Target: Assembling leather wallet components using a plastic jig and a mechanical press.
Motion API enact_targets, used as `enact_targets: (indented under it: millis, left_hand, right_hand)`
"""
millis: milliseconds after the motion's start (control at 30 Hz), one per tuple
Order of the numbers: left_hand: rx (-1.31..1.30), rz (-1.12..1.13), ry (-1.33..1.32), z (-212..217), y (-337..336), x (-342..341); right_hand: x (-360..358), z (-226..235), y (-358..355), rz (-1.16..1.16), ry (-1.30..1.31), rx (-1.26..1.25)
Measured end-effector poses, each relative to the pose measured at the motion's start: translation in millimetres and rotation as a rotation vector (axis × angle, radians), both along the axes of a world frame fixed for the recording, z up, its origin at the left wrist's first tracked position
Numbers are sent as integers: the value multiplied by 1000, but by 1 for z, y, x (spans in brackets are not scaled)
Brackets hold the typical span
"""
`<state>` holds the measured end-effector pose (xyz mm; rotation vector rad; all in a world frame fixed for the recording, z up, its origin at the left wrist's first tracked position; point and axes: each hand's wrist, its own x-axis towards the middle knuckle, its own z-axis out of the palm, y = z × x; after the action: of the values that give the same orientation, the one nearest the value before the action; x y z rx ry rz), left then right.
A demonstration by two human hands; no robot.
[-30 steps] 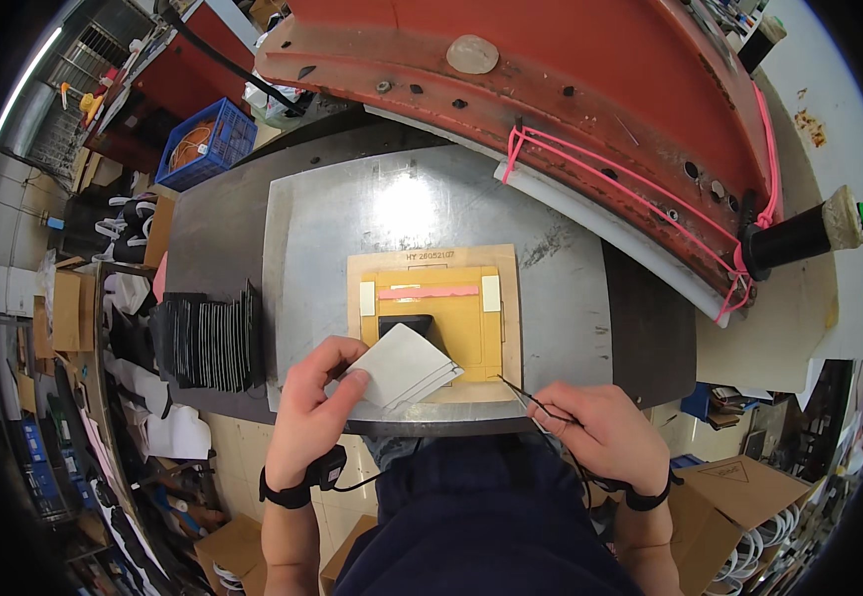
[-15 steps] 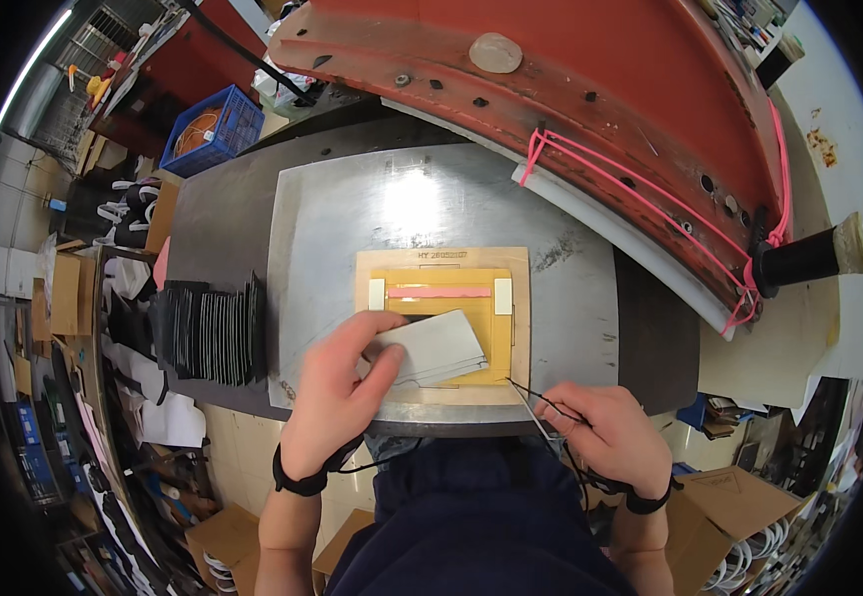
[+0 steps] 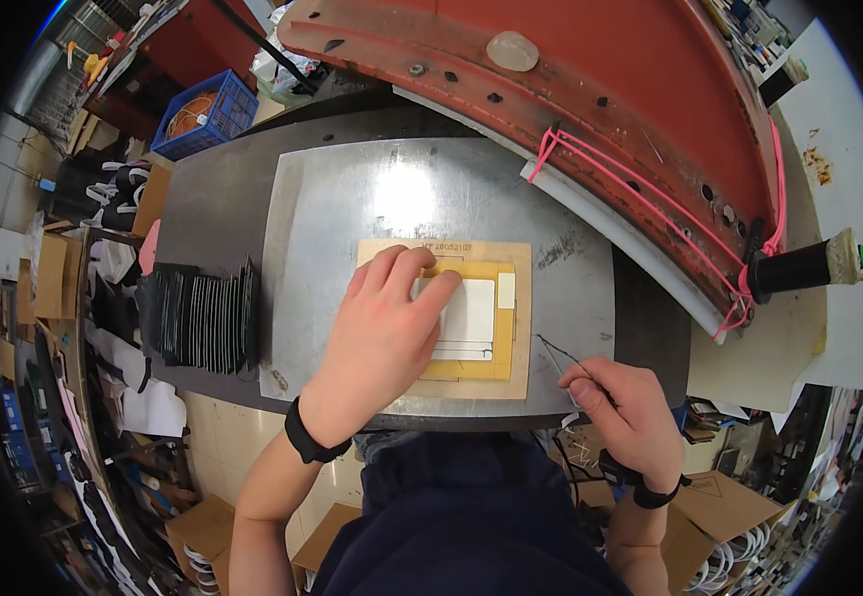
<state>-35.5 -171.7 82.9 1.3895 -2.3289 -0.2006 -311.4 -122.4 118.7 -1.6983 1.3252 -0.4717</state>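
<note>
A white rectangular panel (image 3: 466, 316) with thin dark lines along its lower edge lies flat inside a yellow frame (image 3: 504, 343) on a pale wooden board (image 3: 521, 372). My left hand (image 3: 382, 323) covers the left part of the panel. Its thumb rests near the panel's top, apart from the bent forefinger at the frame's upper edge; the other fingertips are partly hidden. To the right of the board, my right hand (image 3: 630, 412) is closed on thin pointed tweezers (image 3: 558, 351), their tips raised toward the board and touching nothing.
Black flat pieces stand in a row (image 3: 218, 323) at the left on the dark table (image 3: 198, 219). The wooden board lies on a metal plate (image 3: 317, 209). A large red machine part (image 3: 630, 60) with pink cord overhangs the far right. Cardboard boxes (image 3: 739, 507) stand below.
The white panel, tilted in my left hand before, now lies flat in the yellow frame. My left hand has moved up over it. The tweezers have drawn away from the frame's lower right corner.
</note>
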Motion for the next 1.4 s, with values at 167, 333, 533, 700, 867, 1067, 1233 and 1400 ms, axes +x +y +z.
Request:
enact_targets:
  millis: [167, 333, 533, 700, 867, 1067, 1233, 1400]
  left_hand:
    - [92, -59, -25, 2, 9, -11]
    - [206, 16, -49, 3, 12, -35]
    - [248, 115, -51, 0, 21, -43]
    - [210, 92, -172, 3, 20, -53]
    - [248, 125, -50, 10, 21, -57]
    - [76, 68, -201, -1, 27, -58]
    - [93, 190, -46, -12, 28, -51]
    - [99, 269, -20, -15, 35, -41]
  right_hand:
    - [3, -7, 7, -12, -47, -43]
    - [1, -12, 8, -12, -52, -31]
    - [-5, -11, 12, -8, -59, 15]
    - [-14, -22, 16, -4, -72, 21]
    - [-23, -29, 21, -6, -119, -24]
    - [-28, -39, 23, -27, -155, -30]
    - [-32, -51, 26, -57, -176, -25]
    - [-34, -61, 26, -86, -213, -2]
